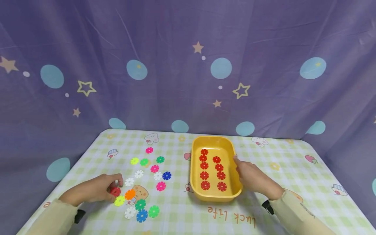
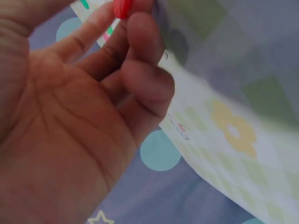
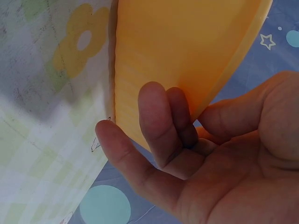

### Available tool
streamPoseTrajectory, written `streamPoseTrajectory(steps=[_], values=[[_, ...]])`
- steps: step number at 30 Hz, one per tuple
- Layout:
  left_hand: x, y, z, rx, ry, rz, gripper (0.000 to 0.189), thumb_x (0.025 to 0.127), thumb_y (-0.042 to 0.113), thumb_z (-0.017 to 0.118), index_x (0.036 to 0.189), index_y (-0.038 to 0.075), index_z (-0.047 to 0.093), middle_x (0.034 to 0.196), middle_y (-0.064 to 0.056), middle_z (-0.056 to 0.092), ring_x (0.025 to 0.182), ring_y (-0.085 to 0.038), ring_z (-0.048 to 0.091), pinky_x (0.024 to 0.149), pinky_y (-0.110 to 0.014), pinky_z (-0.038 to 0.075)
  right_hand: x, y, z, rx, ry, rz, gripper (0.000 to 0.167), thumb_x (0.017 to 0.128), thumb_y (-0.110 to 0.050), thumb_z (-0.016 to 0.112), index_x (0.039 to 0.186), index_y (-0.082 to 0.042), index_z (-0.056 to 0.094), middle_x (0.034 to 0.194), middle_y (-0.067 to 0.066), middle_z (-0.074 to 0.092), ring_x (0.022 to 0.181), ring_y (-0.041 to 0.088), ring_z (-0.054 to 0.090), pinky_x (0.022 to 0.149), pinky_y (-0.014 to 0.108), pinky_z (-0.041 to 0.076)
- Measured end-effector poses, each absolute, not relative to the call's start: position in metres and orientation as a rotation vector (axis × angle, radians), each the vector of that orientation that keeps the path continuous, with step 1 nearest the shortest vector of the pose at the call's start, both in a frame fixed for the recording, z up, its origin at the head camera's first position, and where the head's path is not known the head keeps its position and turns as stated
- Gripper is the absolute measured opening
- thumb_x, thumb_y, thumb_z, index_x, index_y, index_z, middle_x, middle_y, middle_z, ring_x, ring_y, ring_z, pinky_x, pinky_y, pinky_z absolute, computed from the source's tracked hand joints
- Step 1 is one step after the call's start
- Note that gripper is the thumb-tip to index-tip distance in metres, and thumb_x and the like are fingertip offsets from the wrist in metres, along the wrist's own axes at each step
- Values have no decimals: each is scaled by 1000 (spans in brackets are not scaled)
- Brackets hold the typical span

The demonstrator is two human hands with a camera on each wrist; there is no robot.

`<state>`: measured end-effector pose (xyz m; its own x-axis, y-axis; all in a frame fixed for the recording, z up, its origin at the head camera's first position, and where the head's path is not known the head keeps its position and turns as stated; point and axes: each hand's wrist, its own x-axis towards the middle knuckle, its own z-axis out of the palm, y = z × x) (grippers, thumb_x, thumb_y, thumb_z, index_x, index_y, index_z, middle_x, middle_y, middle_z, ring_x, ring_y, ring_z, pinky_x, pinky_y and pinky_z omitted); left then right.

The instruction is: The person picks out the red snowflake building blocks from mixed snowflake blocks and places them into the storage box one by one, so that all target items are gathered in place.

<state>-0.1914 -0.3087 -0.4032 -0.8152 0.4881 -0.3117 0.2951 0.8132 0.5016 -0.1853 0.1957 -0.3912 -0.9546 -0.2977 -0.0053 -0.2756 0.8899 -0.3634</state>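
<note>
At the left of the table, my left hand [image 1: 98, 189] pinches a red snowflake disc [image 1: 115, 191]; its edge [image 2: 122, 8] shows at the fingertips in the left wrist view. A yellow-green disc [image 1: 119, 200] and an orange disc [image 1: 130, 194] lie right beside these fingers. My right hand [image 1: 254, 176] grips the right rim of a yellow plastic tray [image 1: 215, 198], thumb over the rim and fingers against the outer wall [image 3: 187, 42]. Inside the tray, red discs [image 1: 204, 175] lie in two columns, the left one longer.
Loose discs are spread between my left hand and the tray: pink [image 1: 161, 186], white [image 1: 139, 174], green [image 1: 140, 204], blue [image 1: 142, 215] and others. A checked cloth [image 1: 176, 218] covers the table. Behind it hangs a purple curtain [image 1: 176, 104].
</note>
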Motion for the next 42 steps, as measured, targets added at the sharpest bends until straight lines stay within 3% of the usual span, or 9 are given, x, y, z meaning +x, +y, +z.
streamPoseTrajectory(steps=[8,14,19,21,27,34,37,42], values=[[-192,-308,-403,790,2569,584,34,70,-6,73,88,18,58,70,6,51,62,-7,45,55,-25,36,-183,200,-389,-468,3005,-554,50,92,2,53,137,15,35,122,30,54,94,25,59,84,44,49],[-194,-306,-402,821,2643,494,27,73,4,78,87,20,63,76,11,52,67,-8,46,59,-26,40,-182,203,-389,-472,3009,-541,51,91,2,54,137,15,35,122,29,54,93,25,59,84,44,49],[-200,-288,-388,1004,2738,469,23,74,12,80,95,14,71,83,13,51,71,-8,48,61,-24,43,-183,204,-390,-461,3010,-541,51,92,2,53,138,14,34,123,30,54,95,26,59,83,43,49],[-203,-274,-380,1105,2781,464,27,75,14,79,101,10,72,86,13,52,73,-7,49,62,-24,45,-183,205,-390,-452,3005,-542,51,92,1,53,138,14,34,123,29,54,95,25,59,82,42,50],[-217,-218,-362,1293,2900,445,31,79,21,78,108,16,69,99,11,55,87,-6,53,74,-28,50,-186,209,-388,-443,2974,-584,50,92,0,53,138,12,36,121,26,56,87,21,56,78,38,48],[-254,-133,-360,1486,2887,489,30,81,21,77,110,15,68,101,9,54,95,-7,50,83,-25,47,-192,216,-389,-440,2983,-676,46,93,-3,54,136,7,42,97,12,64,82,18,56,81,42,48],[-271,-94,-366,1542,2839,464,29,81,18,76,109,12,69,102,5,56,97,-10,49,86,-26,44,-194,215,-391,-447,2994,-686,45,93,-4,55,135,7,43,101,13,64,84,18,57,81,42,49],[-293,-43,-375,1499,2768,304,29,82,17,76,109,12,70,105,1,58,100,-13,51,90,-27,43,-197,208,-390,-490,2988,-672,45,94,-3,53,136,8,43,78,3,58,72,17,50,72,35,44]])
